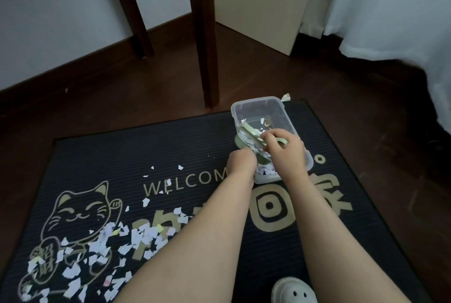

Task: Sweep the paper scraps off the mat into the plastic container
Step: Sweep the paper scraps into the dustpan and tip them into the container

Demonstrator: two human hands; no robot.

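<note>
A clear plastic container (258, 104) stands at the far right part of the black welcome mat (122, 156), with white paper scraps inside it. My left hand (240, 162) grips a pale green dustpan (240, 142) tilted over the container's near end. My right hand (286, 153) holds a pale green brush (250, 131) against the dustpan, above the container. Many white paper scraps (97, 249) lie heaped on the mat's near left, over the cat drawing, and a few loose ones (180, 168) sit near the word WELCOME.
Two dark wooden furniture legs (206, 58) stand on the brown floor just beyond the mat. A cream cabinet panel (263, 4) and a white curtain (390, 9) are behind on the right. A pale slipper (294, 290) rests at the mat's near edge.
</note>
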